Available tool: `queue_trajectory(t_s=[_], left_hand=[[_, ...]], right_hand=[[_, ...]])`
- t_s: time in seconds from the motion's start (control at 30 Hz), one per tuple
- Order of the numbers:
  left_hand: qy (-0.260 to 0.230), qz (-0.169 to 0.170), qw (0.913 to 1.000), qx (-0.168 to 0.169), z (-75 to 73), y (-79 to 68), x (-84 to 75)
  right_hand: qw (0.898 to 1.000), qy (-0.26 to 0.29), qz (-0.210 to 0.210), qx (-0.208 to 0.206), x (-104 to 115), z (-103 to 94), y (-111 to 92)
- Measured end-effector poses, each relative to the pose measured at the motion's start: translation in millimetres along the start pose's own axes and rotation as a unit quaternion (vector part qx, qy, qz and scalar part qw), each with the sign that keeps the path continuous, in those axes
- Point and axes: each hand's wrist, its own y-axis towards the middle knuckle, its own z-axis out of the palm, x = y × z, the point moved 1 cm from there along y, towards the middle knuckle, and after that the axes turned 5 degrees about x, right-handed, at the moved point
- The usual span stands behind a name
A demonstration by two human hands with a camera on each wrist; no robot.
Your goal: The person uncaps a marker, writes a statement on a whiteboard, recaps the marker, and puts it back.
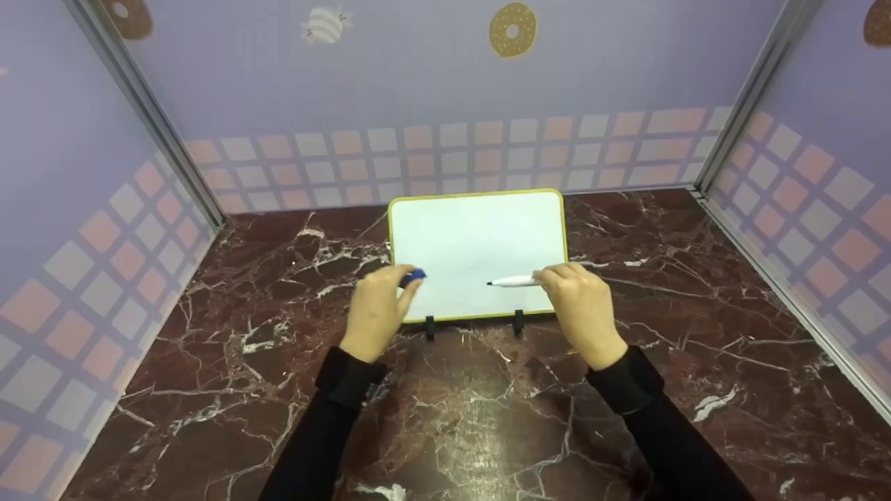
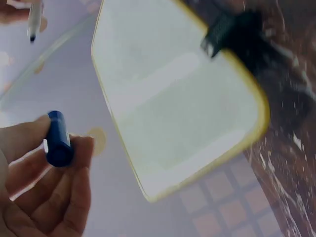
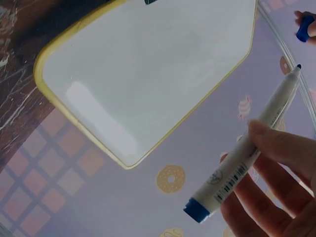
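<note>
A whiteboard point(image 1: 477, 243) with a yellow rim leans back on the table, its face blank. My left hand point(image 1: 378, 309) is in front of its left side and pinches a blue marker cap point(image 2: 59, 140) between thumb and fingers. On the right side, my right hand point(image 1: 581, 309) holds a white marker point(image 3: 247, 158) with a blue end. The marker is uncapped, and its dark tip point(image 1: 490, 283) points left toward the cap. Cap and marker are apart.
Two black clips point(image 1: 430, 327) support the board's lower edge. The brown marbled table point(image 1: 278, 390) meets patterned purple walls point(image 1: 418, 83) at the back and both sides, with metal posts point(image 1: 745, 90) in the corners.
</note>
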Motion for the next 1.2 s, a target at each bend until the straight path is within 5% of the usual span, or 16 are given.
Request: queue_trajectory(t_s=[0.2, 0.53, 0.9, 1.2], left_hand=[[0.088, -0.112, 0.9897, -0.011, -17.6, -0.3, 29.9], [0.127, -0.238, 0.9593, 0.085, -12.3, -6.7, 70.1], [0.139, -0.29, 0.9232, 0.21, 0.0, -11.8, 89.4], [0.134, -0.288, 0.921, 0.225, 3.1, -15.3, 94.4]], right_hand=[[0.999, 0.013, 0.024, 0.022, -5.2, -4.8, 0.9], [0.999, 0.022, 0.038, 0.029, -5.1, -7.5, 1.4], [0.997, 0.026, 0.044, 0.051, -3.8, -7.2, -1.3], [0.997, 0.031, 0.053, 0.056, -3.2, -6.6, -2.7]])
